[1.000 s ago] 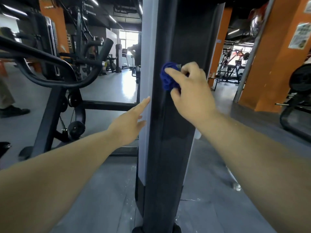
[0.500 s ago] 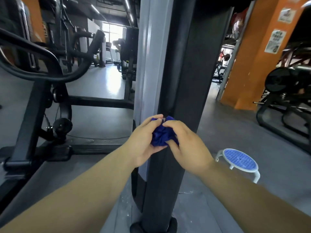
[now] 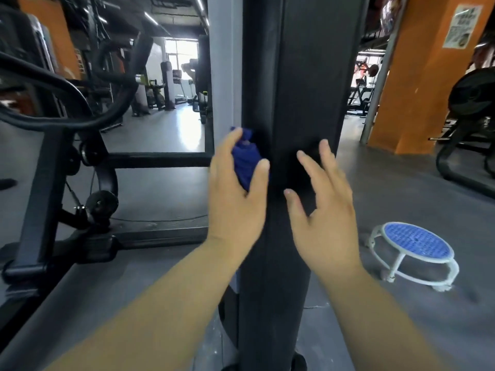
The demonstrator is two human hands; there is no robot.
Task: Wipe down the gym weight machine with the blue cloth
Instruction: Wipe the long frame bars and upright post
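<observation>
We face the weight machine's black upright column (image 3: 302,76), and we judge its wiping to be under way. Our right hand (image 3: 326,207) hovers empty by its face, fingers spread, while our left hand (image 3: 235,199) clamps fingers and thumb round the bunched blue cloth (image 3: 245,162) at the column's left edge. Next we should press the cloth flat and draw it along the column.
</observation>
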